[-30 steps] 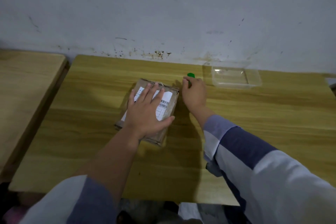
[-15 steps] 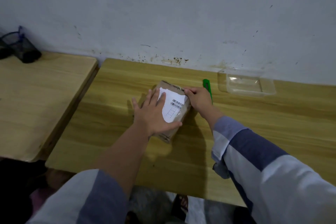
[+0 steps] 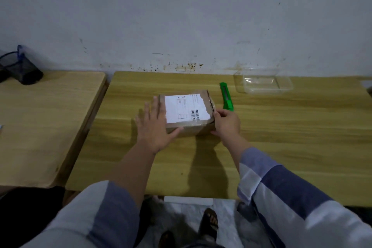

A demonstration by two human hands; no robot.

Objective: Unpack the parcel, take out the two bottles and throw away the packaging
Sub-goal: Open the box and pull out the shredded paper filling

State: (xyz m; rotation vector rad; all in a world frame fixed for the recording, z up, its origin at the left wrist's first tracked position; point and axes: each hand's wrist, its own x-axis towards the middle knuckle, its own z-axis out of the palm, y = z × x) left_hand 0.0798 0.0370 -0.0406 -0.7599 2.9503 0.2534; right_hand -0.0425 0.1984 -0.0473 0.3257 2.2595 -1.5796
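Sitting at far left on a side table, a dark mesh cup (image 3: 24,70). Mid-table (image 3: 281,127), the left hand (image 3: 155,125) presses flat, fingers spread, against the sealed parcel (image 3: 187,115); the right hand (image 3: 227,125) pinches its right edge. Beyond: green cutter (image 3: 227,96), clear tray (image 3: 265,84).

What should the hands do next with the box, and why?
Probably the right hand should peel back the flap it pinches at the box's right edge. That edge already looks torn and ragged, the left hand lies flat against the left side to steady the box, and the green cutter lies untouched on the table.
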